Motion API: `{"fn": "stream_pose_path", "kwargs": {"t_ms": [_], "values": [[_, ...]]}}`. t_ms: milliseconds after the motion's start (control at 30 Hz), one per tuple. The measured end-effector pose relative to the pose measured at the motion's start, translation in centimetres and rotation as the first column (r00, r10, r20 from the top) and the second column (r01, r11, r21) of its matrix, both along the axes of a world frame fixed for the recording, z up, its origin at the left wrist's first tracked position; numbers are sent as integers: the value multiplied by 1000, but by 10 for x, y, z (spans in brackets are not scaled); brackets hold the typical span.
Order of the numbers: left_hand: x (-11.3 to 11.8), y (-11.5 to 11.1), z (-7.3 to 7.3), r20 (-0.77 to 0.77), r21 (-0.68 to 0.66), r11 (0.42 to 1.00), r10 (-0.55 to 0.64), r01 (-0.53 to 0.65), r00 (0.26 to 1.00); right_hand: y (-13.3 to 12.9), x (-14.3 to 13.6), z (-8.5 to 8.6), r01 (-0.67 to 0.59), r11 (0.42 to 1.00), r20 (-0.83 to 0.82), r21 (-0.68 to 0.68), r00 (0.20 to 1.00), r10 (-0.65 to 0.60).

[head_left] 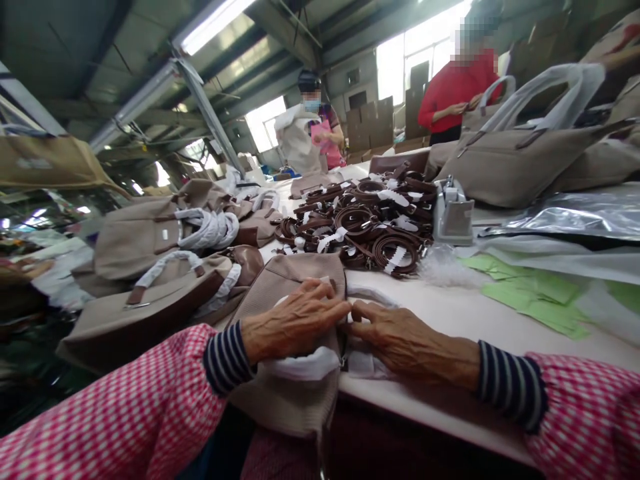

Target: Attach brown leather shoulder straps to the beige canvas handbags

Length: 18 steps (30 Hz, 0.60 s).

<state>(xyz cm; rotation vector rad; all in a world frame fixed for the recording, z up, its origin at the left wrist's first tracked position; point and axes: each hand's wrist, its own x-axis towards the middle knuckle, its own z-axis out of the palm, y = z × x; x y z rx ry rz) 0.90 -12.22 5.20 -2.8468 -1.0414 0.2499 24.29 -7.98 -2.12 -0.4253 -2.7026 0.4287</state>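
Note:
A taupe handbag lies on its side at the table's front edge, one handle wrapped in white paper. My left hand rests on top of the bag, its fingers bent and reaching to the bag's right edge. At that same edge, my right hand has its thumb and index finger drawn together. The fingertips of both hands nearly meet there, and whatever lies between them is too small to make out. Under my right hand is a second white-wrapped handle.
Coiled brown straps are heaped behind the bag. More handbags lie to the left, and another stands at the back right. Green sheets and silvery plastic lie to the right. Two people stand across the table.

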Motion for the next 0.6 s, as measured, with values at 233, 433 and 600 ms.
{"fn": "stream_pose_path", "kwargs": {"t_ms": [233, 433, 600], "values": [[-3, 22, -9, 114, 116, 978, 158, -171, 981, 15, -33, 9, -65, 933, 183, 355, 983, -1], [-17, 31, -15, 362, 104, 974, 152, -202, 920, 35, -58, 8, -220, 824, 250, 522, 963, 98], [-4, 32, 6, 568, 82, 972, 134, -218, 812, 37, -36, 15, -262, 786, 179, 559, 964, 194]]}}
